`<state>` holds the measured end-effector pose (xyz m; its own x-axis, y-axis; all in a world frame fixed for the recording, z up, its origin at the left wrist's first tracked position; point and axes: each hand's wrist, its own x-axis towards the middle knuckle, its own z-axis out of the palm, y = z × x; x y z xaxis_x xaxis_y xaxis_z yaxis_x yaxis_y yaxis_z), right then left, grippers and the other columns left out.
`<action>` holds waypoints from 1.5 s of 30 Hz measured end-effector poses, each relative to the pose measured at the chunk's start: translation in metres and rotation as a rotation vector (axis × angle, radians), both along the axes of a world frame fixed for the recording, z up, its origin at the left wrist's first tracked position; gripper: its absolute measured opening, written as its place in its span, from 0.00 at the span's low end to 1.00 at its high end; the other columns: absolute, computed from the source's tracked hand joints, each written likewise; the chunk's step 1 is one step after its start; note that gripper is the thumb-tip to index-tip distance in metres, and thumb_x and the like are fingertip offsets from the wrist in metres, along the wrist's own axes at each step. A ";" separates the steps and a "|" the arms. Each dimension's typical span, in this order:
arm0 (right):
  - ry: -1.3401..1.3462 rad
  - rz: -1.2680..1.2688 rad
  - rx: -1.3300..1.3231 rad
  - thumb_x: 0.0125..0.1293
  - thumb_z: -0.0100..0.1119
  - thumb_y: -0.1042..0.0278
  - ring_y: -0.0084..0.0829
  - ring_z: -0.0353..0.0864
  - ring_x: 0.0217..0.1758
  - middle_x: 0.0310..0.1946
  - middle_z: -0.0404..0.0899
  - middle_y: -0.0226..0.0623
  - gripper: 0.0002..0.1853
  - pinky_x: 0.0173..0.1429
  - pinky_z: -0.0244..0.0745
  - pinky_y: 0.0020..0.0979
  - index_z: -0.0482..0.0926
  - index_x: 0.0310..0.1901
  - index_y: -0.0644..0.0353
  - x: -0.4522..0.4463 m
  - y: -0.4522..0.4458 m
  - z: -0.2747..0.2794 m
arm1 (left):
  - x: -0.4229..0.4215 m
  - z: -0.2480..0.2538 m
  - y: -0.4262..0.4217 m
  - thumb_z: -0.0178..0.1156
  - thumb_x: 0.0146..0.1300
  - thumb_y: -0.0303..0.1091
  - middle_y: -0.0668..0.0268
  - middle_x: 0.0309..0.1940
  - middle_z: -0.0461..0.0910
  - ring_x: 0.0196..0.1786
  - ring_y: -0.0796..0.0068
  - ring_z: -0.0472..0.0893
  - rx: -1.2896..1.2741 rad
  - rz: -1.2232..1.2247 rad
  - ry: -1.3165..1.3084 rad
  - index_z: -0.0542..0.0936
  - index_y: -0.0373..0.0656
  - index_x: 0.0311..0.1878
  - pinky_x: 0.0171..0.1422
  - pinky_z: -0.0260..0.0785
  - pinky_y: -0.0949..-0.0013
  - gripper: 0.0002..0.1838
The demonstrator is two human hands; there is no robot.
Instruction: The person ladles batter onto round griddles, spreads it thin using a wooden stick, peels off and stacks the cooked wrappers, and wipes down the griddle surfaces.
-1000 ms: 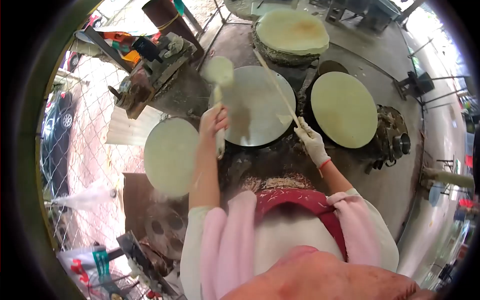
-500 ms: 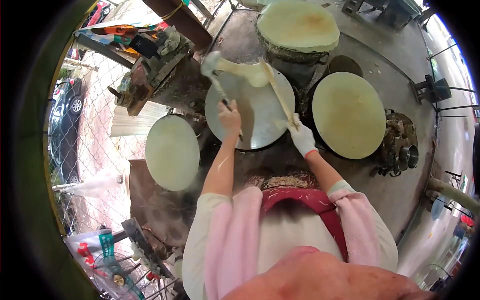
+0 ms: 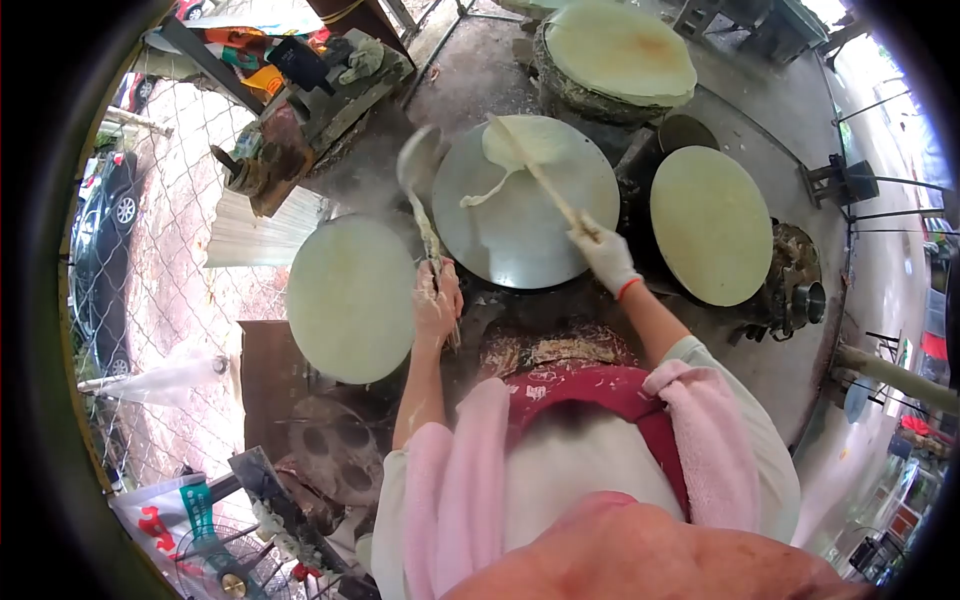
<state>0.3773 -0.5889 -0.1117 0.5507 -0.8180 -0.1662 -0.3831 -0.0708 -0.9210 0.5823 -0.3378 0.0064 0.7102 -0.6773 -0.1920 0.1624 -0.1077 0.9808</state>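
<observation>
My bare left hand is closed around the batter-smeared handle of a ladle, whose bowl is beyond the left edge of the middle griddle. A white glove covers my right hand, which grips a long, flat wooden spreader. The spreader slants over the round metal griddle. Pale batter lies in a pool on the griddle's far part, with a thin curling tail trailing left. The spreader's far end crosses this pool; whether it presses on the surface I cannot tell.
Pale round sheets cover three more griddles: a left sheet, a right sheet and a far sheet. A metal burner part sits at the right. Wire fencing runs along the left, near a fan.
My left hand has drawn the ladle back and left, off the griddle. Batter now trails leftward from the pool. The spreader has tilted further left over the batter.
</observation>
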 end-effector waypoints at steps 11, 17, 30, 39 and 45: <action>0.130 0.221 0.148 0.69 0.62 0.63 0.24 0.76 0.62 0.57 0.80 0.41 0.26 0.66 0.68 0.23 0.72 0.64 0.70 -0.002 -0.019 0.066 | -0.018 0.015 0.030 0.50 0.73 0.34 0.69 0.15 0.65 0.11 0.79 0.64 0.180 0.145 0.006 0.71 0.37 0.40 0.14 0.54 0.72 0.10; 0.122 0.314 0.364 0.68 0.64 0.59 0.13 0.71 0.32 0.36 0.80 0.23 0.27 0.38 0.69 0.20 0.74 0.64 0.63 -0.004 -0.074 0.049 | -0.045 0.004 0.044 0.50 0.73 0.34 0.69 0.18 0.67 0.11 0.79 0.65 0.217 0.242 0.033 0.71 0.36 0.42 0.14 0.56 0.73 0.10; 0.249 0.634 0.462 0.68 0.63 0.63 0.22 0.75 0.57 0.58 0.78 0.37 0.30 0.63 0.67 0.21 0.70 0.66 0.70 0.030 -0.144 0.069 | -0.098 0.028 -0.001 0.49 0.74 0.33 0.71 0.18 0.67 0.12 0.83 0.65 0.294 0.481 -0.058 0.72 0.37 0.45 0.15 0.56 0.76 0.08; 0.128 0.837 0.268 0.68 0.63 0.63 0.18 0.76 0.52 0.59 0.78 0.33 0.29 0.58 0.71 0.23 0.70 0.67 0.67 0.056 -0.220 0.010 | -0.127 0.014 0.013 0.50 0.74 0.35 0.72 0.15 0.64 0.09 0.82 0.61 0.384 0.633 0.111 0.71 0.37 0.42 0.12 0.50 0.76 0.10; 0.462 0.987 0.391 0.66 0.65 0.60 0.11 0.71 0.33 0.45 0.82 0.22 0.27 0.34 0.66 0.18 0.75 0.66 0.58 0.033 -0.196 0.092 | -0.137 -0.027 0.048 0.51 0.73 0.35 0.69 0.17 0.68 0.12 0.81 0.65 0.433 0.625 0.005 0.70 0.41 0.38 0.14 0.55 0.74 0.09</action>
<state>0.4104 -0.7847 -0.0192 0.7423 0.0854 -0.6646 -0.6254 -0.2679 -0.7329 0.4449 -0.2899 -0.0206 0.9355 -0.0132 -0.3532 0.3237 -0.3691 0.8712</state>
